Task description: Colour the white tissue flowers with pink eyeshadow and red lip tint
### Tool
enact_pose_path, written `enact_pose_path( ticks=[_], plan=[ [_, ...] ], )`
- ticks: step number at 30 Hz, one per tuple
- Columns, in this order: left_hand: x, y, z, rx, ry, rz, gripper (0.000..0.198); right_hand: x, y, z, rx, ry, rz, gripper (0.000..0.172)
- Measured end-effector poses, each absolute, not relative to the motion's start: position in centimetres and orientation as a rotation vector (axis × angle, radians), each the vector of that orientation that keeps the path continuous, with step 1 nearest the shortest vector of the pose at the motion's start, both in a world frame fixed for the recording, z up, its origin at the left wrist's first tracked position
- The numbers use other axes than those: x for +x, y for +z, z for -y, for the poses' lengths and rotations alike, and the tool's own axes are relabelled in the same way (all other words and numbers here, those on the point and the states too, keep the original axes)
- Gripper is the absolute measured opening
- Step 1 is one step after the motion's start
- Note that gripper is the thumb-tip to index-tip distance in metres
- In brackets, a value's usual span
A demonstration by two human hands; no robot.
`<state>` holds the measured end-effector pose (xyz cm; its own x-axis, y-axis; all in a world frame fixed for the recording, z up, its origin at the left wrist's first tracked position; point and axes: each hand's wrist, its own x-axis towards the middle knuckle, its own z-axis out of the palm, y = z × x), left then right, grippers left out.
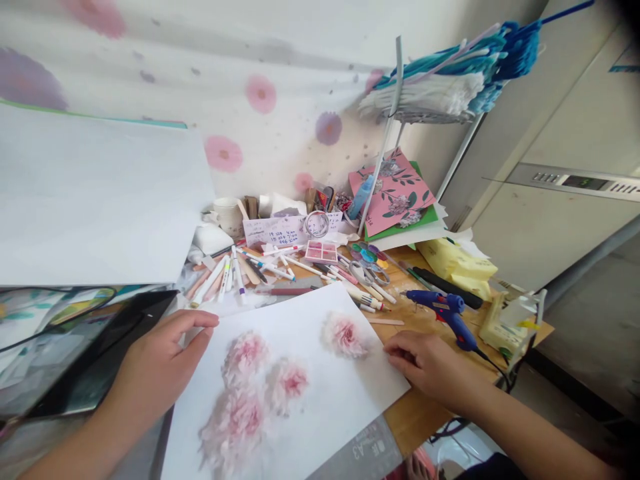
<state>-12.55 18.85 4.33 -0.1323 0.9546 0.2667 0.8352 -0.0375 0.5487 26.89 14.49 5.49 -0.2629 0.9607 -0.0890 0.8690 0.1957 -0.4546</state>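
Note:
A white sheet of paper (pixel 310 413) lies at a slant in front of me, over a grey A3 cutting mat (pixel 370 447). Several fluffy pale flowers with pink centres rest on it: a large flower (pixel 240 417) at lower left, smaller flowers above and beside it, and a lone flower (pixel 346 335) towards the right corner. With thumb and forefinger, my left hand (pixel 163 353) grips the sheet's upper left edge. My right hand (pixel 425 363) has its fingers curled at the right edge of the sheet, close to the lone flower; its fingertips are partly hidden.
A blue glue gun (pixel 443 310) lies right of the sheet, its cord running off the table. Behind are scattered pens (pixel 237 273), scissors (pixel 367 272), a pink palette (pixel 321 252) and a yellow tissue pack (pixel 455 267). Pipe cleaners (pixel 450 80) hang above; a dark tablet-like panel (pixel 95 360) sits left.

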Motion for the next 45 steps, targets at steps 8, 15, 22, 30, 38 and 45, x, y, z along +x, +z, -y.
enact_pose_path(
  ticks=[8, 15, 22, 30, 38, 45],
  plan=[
    [-12.3, 4.3, -19.2, 1.98, 0.79, -1.948, 0.022, 27.0, 5.3, -14.4, -1.813, 0.622, 2.206, 0.02],
    [-12.2, 4.0, -19.1, 2.079, 0.713, -1.889, 0.025, 27.1, 4.4, -14.5, -1.84, 0.665, 2.128, 0.023],
    [-12.3, 3.0, -19.4, 2.182, 0.788, -1.838, 0.023, 28.2, 1.8, -15.2, -1.811, 0.779, 1.925, 0.034],
    [-12.0, 3.2, -19.0, 2.211, 0.85, -1.813, 0.022, 28.6, 0.3, -16.2, -1.703, 1.093, 1.712, 0.037],
    [-11.7, 3.5, -18.5, 2.199, 1.005, -1.8, 0.018, 28.1, 0.6, -16.5, -1.75, 1.005, 1.684, 0.027],
    [-11.5, 4.0, -18.3, 2.233, 1.146, -1.711, 0.022, 28.0, 0.9, -17.5, -1.743, 1.046, 1.657, 0.026]
  ],
)
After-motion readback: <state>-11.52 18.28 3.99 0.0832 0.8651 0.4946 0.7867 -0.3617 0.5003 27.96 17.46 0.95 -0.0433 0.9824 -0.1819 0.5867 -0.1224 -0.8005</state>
